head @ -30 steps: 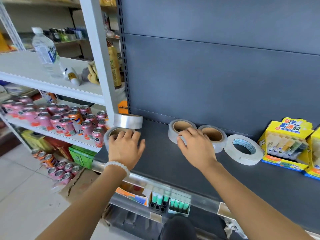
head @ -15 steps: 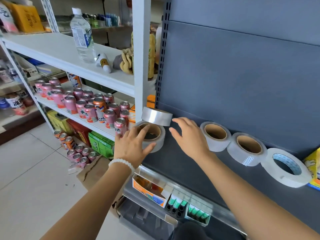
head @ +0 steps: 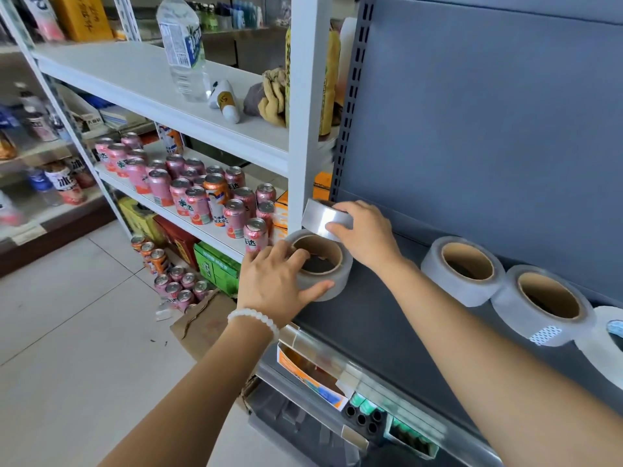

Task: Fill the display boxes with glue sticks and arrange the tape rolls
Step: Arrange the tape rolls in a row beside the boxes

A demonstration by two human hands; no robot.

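Note:
My left hand (head: 274, 281) grips a clear tape roll with a brown core (head: 332, 264) lying flat at the left end of the dark grey shelf (head: 381, 318); its fingers reach into the core and the thumb presses the outer side. My right hand (head: 365, 230) holds a shiny clear tape roll (head: 320, 219) standing on edge just behind it, by the shelf's back left corner. To the right lie two more brown-core rolls (head: 463, 269) (head: 542, 303) and a white roll (head: 603, 345) at the frame edge.
Below the shelf sits an orange box (head: 306, 372) and small boxes of dark and green-capped sticks (head: 365, 416). Left of the white upright (head: 303, 129) are pink drink cans (head: 188, 193), a water bottle (head: 183, 45) and gloves. More cans and a cardboard box stand on the tiled floor.
My right hand left the middle rolls and moved left onto the shiny upright roll. My left hand closed round the flat roll at the shelf's left end. The view swung left.

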